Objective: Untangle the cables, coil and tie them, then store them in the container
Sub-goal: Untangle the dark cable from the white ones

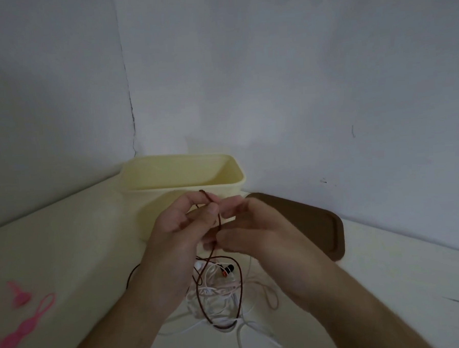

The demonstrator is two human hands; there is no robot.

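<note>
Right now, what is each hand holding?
Left hand: pinches the thin dark-red braided cable.
Right hand: fingers curled at the same cable; grip unclear.

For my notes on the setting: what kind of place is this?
Probably a plain room at home, at a table in a corner: bare white walls, a plastic container with its brown lid beside it.

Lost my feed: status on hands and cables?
Left hand and right hand pinching brown cable. White cables tangled on table. Container open, nothing blocking.
</note>
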